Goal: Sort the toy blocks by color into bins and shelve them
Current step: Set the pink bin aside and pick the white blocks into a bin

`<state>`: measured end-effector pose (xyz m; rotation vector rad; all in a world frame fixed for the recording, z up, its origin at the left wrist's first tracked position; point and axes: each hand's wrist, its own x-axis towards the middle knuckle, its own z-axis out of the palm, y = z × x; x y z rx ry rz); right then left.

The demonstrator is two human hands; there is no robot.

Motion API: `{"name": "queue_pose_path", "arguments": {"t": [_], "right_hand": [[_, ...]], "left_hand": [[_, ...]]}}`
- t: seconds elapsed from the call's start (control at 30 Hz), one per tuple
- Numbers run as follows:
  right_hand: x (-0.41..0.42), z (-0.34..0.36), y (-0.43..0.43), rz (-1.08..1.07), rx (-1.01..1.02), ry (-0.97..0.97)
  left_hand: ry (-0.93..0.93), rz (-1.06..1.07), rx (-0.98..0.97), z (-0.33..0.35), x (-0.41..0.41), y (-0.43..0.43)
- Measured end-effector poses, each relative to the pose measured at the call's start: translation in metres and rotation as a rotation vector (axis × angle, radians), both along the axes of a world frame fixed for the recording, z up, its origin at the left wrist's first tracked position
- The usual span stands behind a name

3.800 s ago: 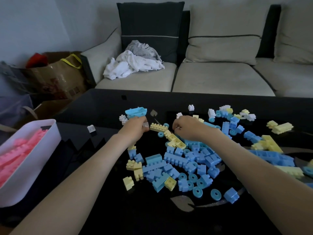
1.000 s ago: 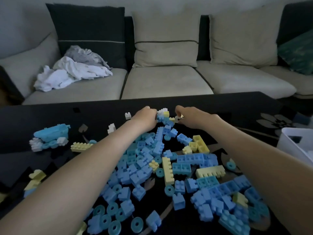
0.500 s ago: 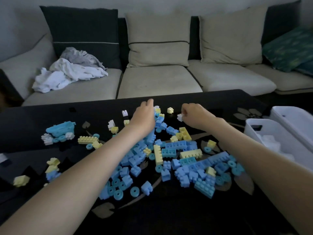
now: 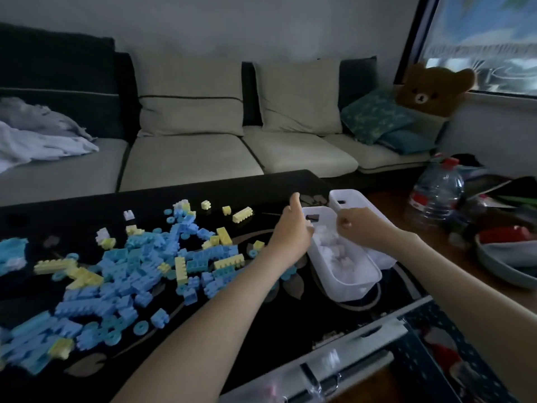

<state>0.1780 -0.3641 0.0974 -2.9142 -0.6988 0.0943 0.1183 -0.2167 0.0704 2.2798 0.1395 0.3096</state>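
Hands [image 4: 291, 232] now over white bin [image 4: 345, 289]

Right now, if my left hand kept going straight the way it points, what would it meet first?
Probably the far end wall of the near white bin; the left hand may be high enough to clear it.

The block pile [image 4: 130, 274] is crowding the table [image 4: 232, 330] at left, the near bin [image 4: 345, 286] and far bin [image 4: 348, 196] are blocking its right edge, and the strip between is apparently leaving passage.
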Motion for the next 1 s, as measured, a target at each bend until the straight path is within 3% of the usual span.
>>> {"name": "queue_pose_path", "arguments": {"t": [0.13, 0.23, 0.33, 0.53, 0.7, 0.93, 1.0], "right_hand": [[-0.002, -0.006, -0.014, 0.029, 0.049, 0.091], [-0.002, -0.008, -0.017, 0.042, 0.078, 0.074], [-0.001, -0.005, -0.006, 0.06, 0.124, 0.005], [-0.025, -0.001, 0.07, 0.187, 0.33, -0.1], [-0.07, -0.011, 0.166, 0.461, 0.23, -0.005], [-0.139, -0.028, 0.277, 0.735, 0.21, 0.094], [-0.159, -0.035, 0.309, 0.809, 0.209, 0.14]], "left_hand": [[0.02, -0.111, -0.077, -0.003, 0.007, -0.018], [0.075, -0.221, 0.021, -0.007, 0.005, -0.018], [0.015, -0.231, 0.135, -0.008, -0.003, -0.005], [-0.116, -0.021, 0.33, -0.005, -0.04, 0.069], [-0.119, 0.238, 0.407, -0.007, -0.119, 0.17], [-0.071, 0.749, 0.374, -0.014, -0.258, 0.318], [0.025, 0.905, 0.307, -0.024, -0.293, 0.358]]}}
